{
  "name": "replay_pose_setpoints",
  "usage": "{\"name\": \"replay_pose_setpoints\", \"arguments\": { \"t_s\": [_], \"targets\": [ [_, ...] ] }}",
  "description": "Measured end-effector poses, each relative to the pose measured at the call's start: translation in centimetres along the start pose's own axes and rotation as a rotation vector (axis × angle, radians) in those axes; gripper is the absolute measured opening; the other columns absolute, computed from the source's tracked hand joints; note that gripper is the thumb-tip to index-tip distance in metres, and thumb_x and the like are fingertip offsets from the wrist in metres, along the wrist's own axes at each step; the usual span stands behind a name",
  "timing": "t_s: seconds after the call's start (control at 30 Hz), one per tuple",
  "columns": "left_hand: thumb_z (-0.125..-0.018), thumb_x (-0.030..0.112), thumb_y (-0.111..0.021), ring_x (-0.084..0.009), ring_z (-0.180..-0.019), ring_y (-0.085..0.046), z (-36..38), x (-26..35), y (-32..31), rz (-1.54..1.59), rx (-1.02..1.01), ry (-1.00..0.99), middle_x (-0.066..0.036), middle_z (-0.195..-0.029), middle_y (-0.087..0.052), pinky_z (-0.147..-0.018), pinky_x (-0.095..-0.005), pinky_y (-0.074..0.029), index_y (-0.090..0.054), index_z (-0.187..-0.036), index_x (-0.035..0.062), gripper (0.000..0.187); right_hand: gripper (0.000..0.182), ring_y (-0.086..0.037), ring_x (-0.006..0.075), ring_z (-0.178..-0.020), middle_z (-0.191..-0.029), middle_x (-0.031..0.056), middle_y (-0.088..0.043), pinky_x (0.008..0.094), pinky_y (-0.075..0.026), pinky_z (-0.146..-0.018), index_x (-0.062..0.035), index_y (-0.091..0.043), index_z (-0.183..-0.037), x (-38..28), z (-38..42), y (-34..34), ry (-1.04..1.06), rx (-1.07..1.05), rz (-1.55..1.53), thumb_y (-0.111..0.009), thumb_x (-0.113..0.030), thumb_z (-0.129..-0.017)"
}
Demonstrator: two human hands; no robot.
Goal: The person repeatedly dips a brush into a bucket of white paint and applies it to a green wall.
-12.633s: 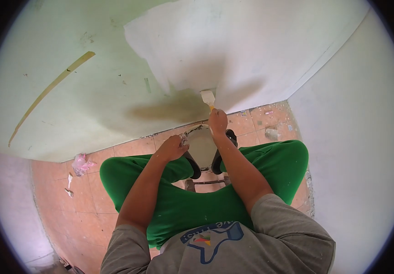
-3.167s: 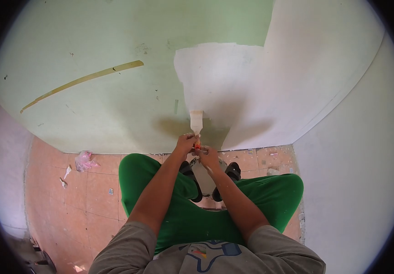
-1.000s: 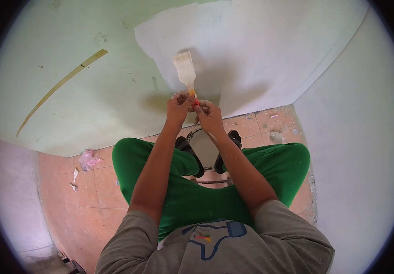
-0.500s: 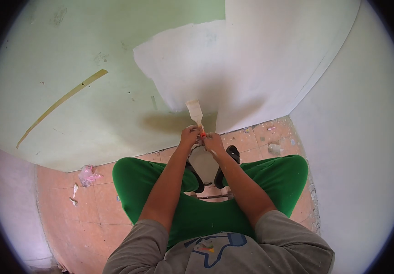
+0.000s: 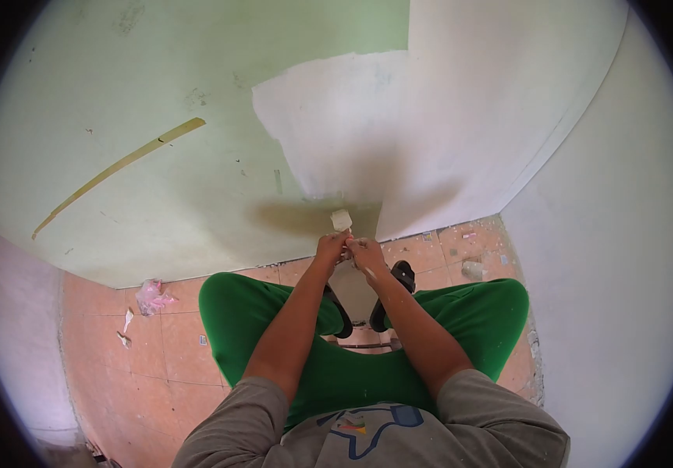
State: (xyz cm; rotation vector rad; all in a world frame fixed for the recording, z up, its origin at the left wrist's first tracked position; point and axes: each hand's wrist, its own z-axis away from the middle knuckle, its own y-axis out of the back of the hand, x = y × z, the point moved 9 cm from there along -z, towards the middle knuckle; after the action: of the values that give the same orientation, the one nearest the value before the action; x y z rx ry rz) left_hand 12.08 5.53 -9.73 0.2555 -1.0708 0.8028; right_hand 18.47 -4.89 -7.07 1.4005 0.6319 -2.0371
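My left hand (image 5: 329, 249) is closed around the handle of a paintbrush (image 5: 341, 221). The pale, paint-covered brush head points away from me, close to the wall. My right hand (image 5: 365, 254) meets the left at the handle, fingers pinched on it, with a bit of red showing between the hands. Both hands partly hide the handle. Ahead is a pale green wall (image 5: 188, 171) with a white painted patch (image 5: 328, 117). Below the hands, between my feet, a pale container (image 5: 349, 288) is partly covered.
Masking tape (image 5: 122, 171) runs slantwise on the green wall. On the tiled floor (image 5: 188, 359) lie a pink plastic bag (image 5: 151, 298) and a small white brush-like tool (image 5: 128, 320). A clear crumpled piece (image 5: 474, 271) lies at the right. Another wall (image 5: 609, 312) closes the right side.
The brush has tilted, so its head looks shorter and sits lower. Both hands have shifted slightly down in the view and still hold it. The whole view has moved a little.
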Motion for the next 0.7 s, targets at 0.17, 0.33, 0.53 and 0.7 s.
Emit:
{"name": "replay_pose_setpoints", "arguments": {
  "t_s": [0.17, 0.33, 0.53, 0.7],
  "targets": [
    [-0.099, 0.025, -0.064, -0.0089, -0.068, -0.058, 0.2, 4.7, -0.9, 0.078, -0.061, -0.201, -0.003, -0.083, -0.065, -0.058, -0.0226, -0.044, -0.068, -0.100, 0.0038, 0.022, 0.024, -0.054, 0.0082, -0.058, -0.081, 0.0061, -0.069, 0.0243, -0.041, -0.053, 0.0003, -0.066, -0.105, -4.8, 1.3, -0.5, 0.072, -0.044, -0.189, -0.064, -0.023, -0.100],
    [-0.101, 0.024, -0.063, -0.0070, -0.072, -0.060, 4.1, 8.4, -2.1, 0.123, -0.091, -0.302, -0.002, -0.087, -0.066, -0.060, -0.0218, -0.046, -0.069, -0.105, 0.0026, 0.023, 0.018, -0.052, 0.0060, -0.059, -0.081, 0.0029, -0.067, 0.0220, -0.041, -0.054, -0.0003, -0.062, -0.108, -8.1, 2.9, -0.7, 0.268, -0.083, -0.171, -0.064, -0.016, -0.100],
    [-0.099, 0.021, -0.067, -0.0084, -0.076, -0.062, 7.5, 11.5, -2.4, 0.202, -0.038, -0.364, -0.002, -0.091, -0.066, -0.068, -0.0238, -0.055, -0.068, -0.110, -0.0026, 0.026, 0.018, -0.053, 0.0060, -0.059, -0.081, 0.0042, -0.068, 0.0220, -0.042, -0.053, 0.0022, -0.061, -0.112, -10.1, 4.3, -1.7, 0.348, -0.124, -0.203, -0.059, -0.012, -0.102],
    [-0.099, 0.018, -0.066, -0.0091, -0.078, -0.059, 8.7, 12.5, -2.0, 0.098, -0.045, -0.554, -0.003, -0.095, -0.068, -0.065, -0.0246, -0.049, -0.067, -0.119, -0.0014, 0.028, 0.019, -0.053, 0.0063, -0.059, -0.082, 0.0039, -0.067, 0.0228, -0.043, -0.053, 0.0018, -0.060, -0.116, -9.3, 4.8, -1.8, 0.384, -0.086, -0.164, -0.056, -0.011, -0.103]
  ]
}}
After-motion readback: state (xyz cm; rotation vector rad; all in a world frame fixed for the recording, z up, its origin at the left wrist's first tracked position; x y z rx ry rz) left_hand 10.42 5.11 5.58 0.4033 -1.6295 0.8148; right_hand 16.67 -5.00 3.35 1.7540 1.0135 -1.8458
